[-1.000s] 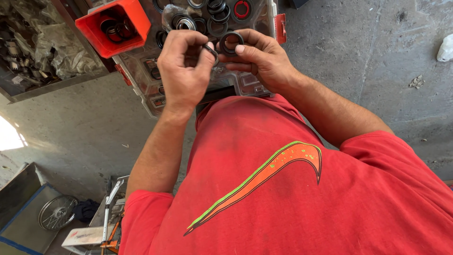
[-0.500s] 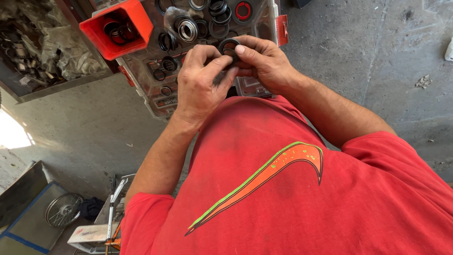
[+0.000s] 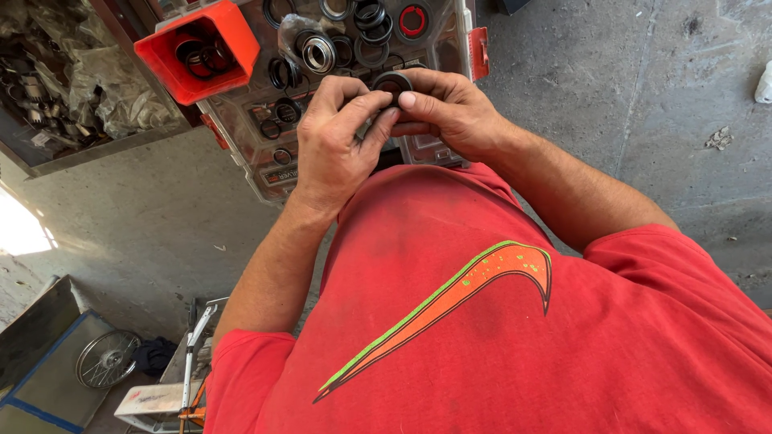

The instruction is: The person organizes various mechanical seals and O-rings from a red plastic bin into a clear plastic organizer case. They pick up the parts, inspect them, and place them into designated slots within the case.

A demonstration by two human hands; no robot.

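My left hand (image 3: 338, 141) and my right hand (image 3: 454, 112) meet in front of my chest, over a red shirt (image 3: 498, 321). Between their fingertips sits a small black round seal ring (image 3: 392, 83); my right thumb presses its edge and my left fingers curl against it from the other side. Most of the ring is hidden by fingers. Just beyond the hands lies a clear plastic organizer case (image 3: 470, 48) holding several black rings, a metal bearing (image 3: 318, 52) and a red ring (image 3: 412, 20).
An orange bin (image 3: 229, 36) with black rings sits on the case's left part. A tray of bagged metal parts (image 3: 72, 80) lies at upper left. On the concrete floor are a spoked wheel (image 3: 107, 359) at lower left and a white scrap (image 3: 764, 80) at right.
My hands have come closer together. My left fingers, earlier spread with a thin ring beside the seal, now press against the seal held by my right hand.
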